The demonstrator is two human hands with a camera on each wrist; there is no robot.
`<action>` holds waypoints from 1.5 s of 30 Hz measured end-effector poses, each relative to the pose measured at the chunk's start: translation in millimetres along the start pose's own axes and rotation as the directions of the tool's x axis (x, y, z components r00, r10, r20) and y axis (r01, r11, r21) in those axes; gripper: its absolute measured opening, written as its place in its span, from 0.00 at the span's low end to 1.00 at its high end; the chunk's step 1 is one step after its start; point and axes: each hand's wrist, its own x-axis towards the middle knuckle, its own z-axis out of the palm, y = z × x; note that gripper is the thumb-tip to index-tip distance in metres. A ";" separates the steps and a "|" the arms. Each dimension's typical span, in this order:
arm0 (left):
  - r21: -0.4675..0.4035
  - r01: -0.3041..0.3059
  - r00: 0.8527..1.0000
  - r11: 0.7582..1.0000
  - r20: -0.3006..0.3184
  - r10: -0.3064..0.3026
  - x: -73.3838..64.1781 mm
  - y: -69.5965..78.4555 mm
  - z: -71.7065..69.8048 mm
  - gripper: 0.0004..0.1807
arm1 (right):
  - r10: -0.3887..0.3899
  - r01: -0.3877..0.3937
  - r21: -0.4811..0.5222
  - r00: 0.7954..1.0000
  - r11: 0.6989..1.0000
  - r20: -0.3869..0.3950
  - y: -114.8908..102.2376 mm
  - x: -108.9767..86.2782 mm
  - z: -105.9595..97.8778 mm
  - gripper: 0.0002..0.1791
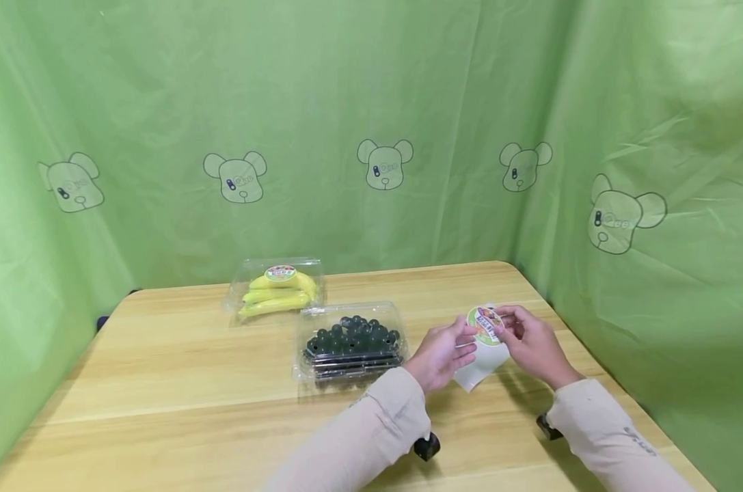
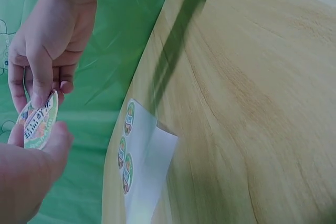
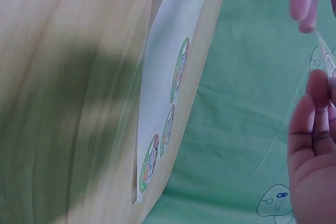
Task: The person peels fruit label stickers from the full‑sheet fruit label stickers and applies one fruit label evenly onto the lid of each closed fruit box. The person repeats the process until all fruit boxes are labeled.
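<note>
A round, printed fruit-label sticker (image 1: 485,325) is held up between both hands over the right part of the table. My left hand (image 1: 441,355) pinches its left edge between thumb and finger, the other fingers loosely extended. On the opposite edge, my right hand (image 1: 536,348) pinches it with thumb and fingertips. Below them lies a white sticker sheet (image 2: 149,156), bent along its length, with three round stickers (image 3: 167,129) visible in the right wrist view. The sheet is partly covered by the hands and sticker in the head view.
Left of the hands stands a clear plastic box (image 1: 391,314) of dark green grapes (image 1: 354,338). Farther back left is another clear box (image 1: 238,273) with bananas (image 1: 279,301), bearing a round label (image 1: 280,273). Green curtains (image 1: 322,82) surround the wooden table (image 1: 193,383).
</note>
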 end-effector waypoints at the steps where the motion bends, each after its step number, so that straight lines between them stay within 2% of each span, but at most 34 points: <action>1: 0.002 0.001 1.000 1.000 -0.002 -0.001 0.0 0.1 0.4 0.22 | -0.007 0.007 -0.007 1.000 1.000 -0.004 0.0 0.3 0.0 0.16; 7: 0.018 -0.009 1.000 1.000 0.005 0.009 1.1 4.4 0.9 0.20 | -0.040 0.040 -0.034 0.999 0.999 -0.015 0.1 2.8 -0.5 0.13; 12: 0.068 -0.008 1.000 0.998 0.023 0.007 1.1 8.5 -0.2 0.19 | -0.076 0.075 -0.043 0.997 0.996 -0.025 -0.8 4.7 0.0 0.12; 15: 0.100 -0.013 1.000 0.995 0.014 0.012 1.1 9.7 -0.7 0.19 | -0.071 0.070 -0.036 0.997 0.997 -0.023 -1.9 5.2 0.0 0.12; 19: 0.093 -0.025 0.999 0.995 -0.023 0.027 1.8 11.1 -1.4 0.18 | -0.068 0.067 -0.035 0.997 0.997 -0.040 -2.5 6.1 1.1 0.13; 22: 0.069 -0.035 0.999 0.997 -0.035 0.038 2.7 12.8 -2.4 0.18 | -0.102 0.100 -0.032 0.992 0.994 -0.075 -2.8 6.9 2.4 0.14; 26: 0.060 -0.051 0.998 0.997 -0.017 0.052 3.1 16.0 -4.3 0.18 | -0.138 0.138 -0.004 0.985 0.990 -0.106 -4.0 7.7 3.6 0.14; 30: 0.062 -0.060 0.998 0.996 0.001 0.060 3.5 17.9 -6.3 0.18 | -0.101 0.101 0.005 0.991 0.995 -0.089 -5.2 6.9 3.9 0.14; 34: 0.053 -0.052 0.999 0.997 -0.013 0.053 3.3 19.0 -8.8 0.17 | -0.055 0.054 -0.011 0.997 0.998 -0.046 -5.2 5.7 4.3 0.13; 39: 0.085 -0.051 0.999 0.995 -0.010 0.052 1.6 21.5 -13.1 0.18 | -0.046 0.045 -0.024 0.999 0.999 -0.030 -5.7 6.1 6.9 0.13; 45: 0.146 -0.057 0.998 0.988 -0.003 0.058 0.5 25.4 -19.0 0.19 | -0.032 0.033 0.024 0.999 0.999 -0.018 -10.5 8.6 8.3 0.10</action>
